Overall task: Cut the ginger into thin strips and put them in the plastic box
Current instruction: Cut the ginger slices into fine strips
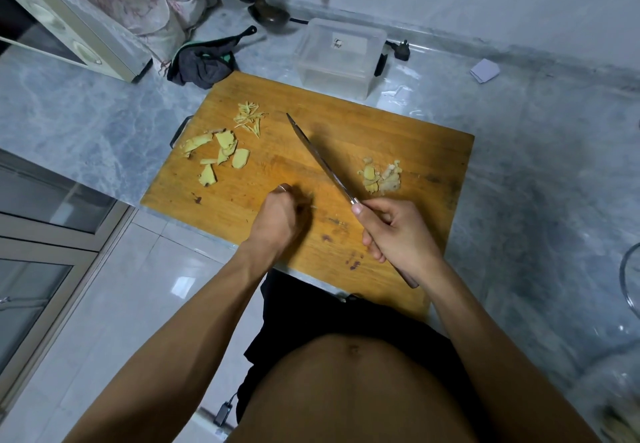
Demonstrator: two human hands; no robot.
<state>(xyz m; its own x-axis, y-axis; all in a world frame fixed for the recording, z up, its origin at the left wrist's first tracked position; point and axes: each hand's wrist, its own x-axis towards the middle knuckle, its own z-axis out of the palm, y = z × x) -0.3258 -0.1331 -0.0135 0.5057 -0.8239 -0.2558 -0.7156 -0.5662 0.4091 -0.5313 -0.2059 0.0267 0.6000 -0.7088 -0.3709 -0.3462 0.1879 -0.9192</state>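
Observation:
A wooden cutting board [398, 138] lies on the marble counter. Flat ginger slices [218, 155] sit at its left side, with a small heap of thin ginger strips [248, 118] just behind them. Ginger peel scraps [381, 176] lie on the right. My right hand [394, 231] grips the handle of a knife [318, 157] whose blade points away to the upper left, above the board. My left hand [280, 216] is curled on the board's near part, left of the blade; what its fingers hold is hidden. A clear plastic box [337, 58] stands behind the board.
A dark cloth [204, 62] lies behind the board's left corner. Ladles [266, 10] lean against the back wall, and a black plug [401, 49] lies beside the box. A microwave [69, 30] stands far left. The counter's edge drops to the floor on the left.

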